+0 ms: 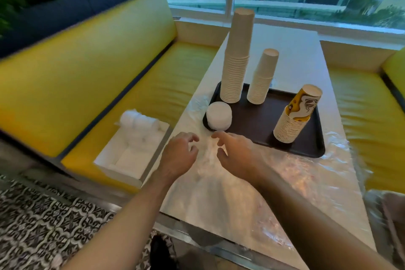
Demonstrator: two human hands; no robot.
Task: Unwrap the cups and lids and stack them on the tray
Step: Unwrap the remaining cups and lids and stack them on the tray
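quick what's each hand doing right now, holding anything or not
Left hand: open, fingers loosely curled, holding nothing, over the clear plastic wrap.
Right hand: open, fingers loosely curled, holding nothing, just short of the tray.

Single head-worn view — forward and down, close over the table (295,55), edges perhaps blurred.

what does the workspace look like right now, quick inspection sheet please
surface: white table, clear plastic wrap spread over its near end
job's things: dark tray holds tall cup stack, shorter cup stack, printed cup stack, lid stack
clutter: white box with wrapped lids on yellow bench
grippers: left hand and right hand open, over the wrap
cables: nothing seen
surroundings: window, plants, patterned floor
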